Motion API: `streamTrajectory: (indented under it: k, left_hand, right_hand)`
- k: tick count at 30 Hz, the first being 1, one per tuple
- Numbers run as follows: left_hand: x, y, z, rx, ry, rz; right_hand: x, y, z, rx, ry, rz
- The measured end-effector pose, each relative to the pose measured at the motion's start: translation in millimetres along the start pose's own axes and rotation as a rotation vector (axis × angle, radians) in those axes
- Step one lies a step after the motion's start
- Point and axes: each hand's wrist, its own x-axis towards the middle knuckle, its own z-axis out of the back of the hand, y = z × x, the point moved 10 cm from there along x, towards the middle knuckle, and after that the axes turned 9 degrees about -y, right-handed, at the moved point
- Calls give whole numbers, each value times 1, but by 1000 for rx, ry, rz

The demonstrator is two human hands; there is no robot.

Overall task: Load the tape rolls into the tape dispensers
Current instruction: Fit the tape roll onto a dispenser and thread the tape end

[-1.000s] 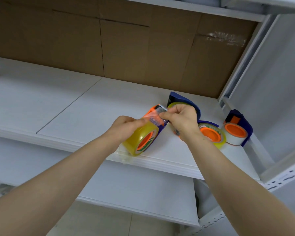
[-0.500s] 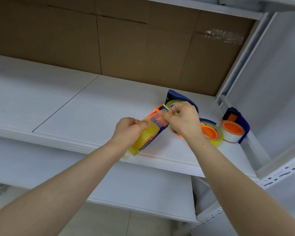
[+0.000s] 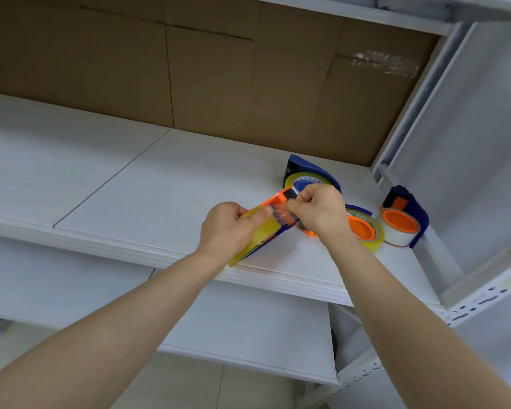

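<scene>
My left hand [image 3: 227,228] grips a blue and orange tape dispenser [image 3: 283,199] with a yellowish clear tape roll [image 3: 260,237] in it, held tilted above the shelf's front edge. My right hand [image 3: 319,211] pinches the loose clear tape end [image 3: 281,215] at the dispenser's orange head. Behind my hands a blue dispenser [image 3: 310,174] with a roll in it lies on the shelf. To the right lie an orange-cored yellowish roll [image 3: 365,228] and a dispenser with a whitish roll [image 3: 401,222].
The white shelf board [image 3: 160,184] stretches left, with a lower shelf [image 3: 248,320] beneath. Brown cardboard [image 3: 219,78] lines the back. A white upright post [image 3: 410,107] and side panel close off the right.
The dispenser in my left hand has tipped more edge-on, so the roll's orange core no longer shows. My right hand keeps pinching the tape end at the dispenser's head.
</scene>
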Motion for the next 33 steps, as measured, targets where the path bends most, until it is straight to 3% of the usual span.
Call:
streamTrajectory:
  k: [13,18,23,33]
  left_hand:
    - [0,-24,-7,215,-33,-238]
    - [2,-26,-6,238,-30,-258]
    - [5,-25,-7,278,-20,-246]
    - [8,-27,-8,371,-33,-246]
  right_hand:
    - [3,-14,4,-167,-36,55]
    - [-1,-7,10,-248,-130,168]
    - [-9,-14,13,-79,-245,175]
    - [-8,-18,0,-41,-256,158]
